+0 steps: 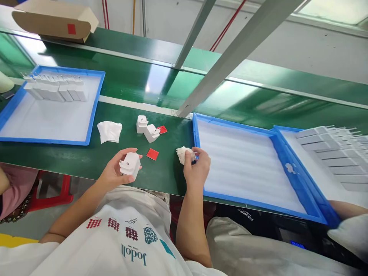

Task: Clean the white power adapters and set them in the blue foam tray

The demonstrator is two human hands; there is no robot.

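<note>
My left hand [115, 172] is closed around a white plug adapter [130, 165], held just above the near edge of the green bench. My right hand [197, 166] pinches a crumpled white cloth [184, 154] beside the left rim of an empty blue tray [198, 153] lined with white foam. Two more white adapters [147, 128] lie on the bench ahead of my hands. One red square sticker [152, 154] lies between my hands and another [162, 129] sits by the adapters.
A folded white wipe [109, 131] lies left of the adapters. A blue tray [94, 103] at far left holds a row of several white adapters. Another person's hand holds a blue tray [313, 207] of adapters at right. A cardboard box [54, 19] sits at back left.
</note>
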